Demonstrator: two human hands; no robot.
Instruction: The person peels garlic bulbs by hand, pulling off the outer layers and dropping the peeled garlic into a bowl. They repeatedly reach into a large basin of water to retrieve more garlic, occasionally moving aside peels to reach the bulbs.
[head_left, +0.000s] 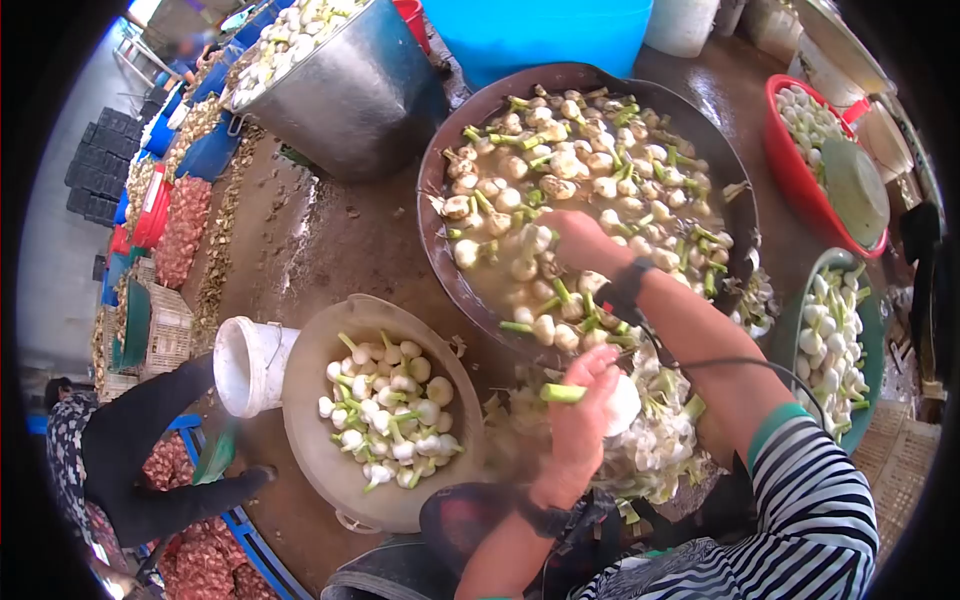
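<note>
Left grip closed around a white bulb at lower centre, green stem jutting left, right grip in the tub above, closure unclear.

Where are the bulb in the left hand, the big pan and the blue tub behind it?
Bulb [624, 407]: head view, white body, beside the fingers of the left hand [575, 425].
Big pan [535, 79]: head view, far inner wall.
Blue tub [550, 38]: head view, outer wall.

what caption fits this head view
Left hand holding a white bulb, right hand reaching into a wide basin of bulbs
</note>
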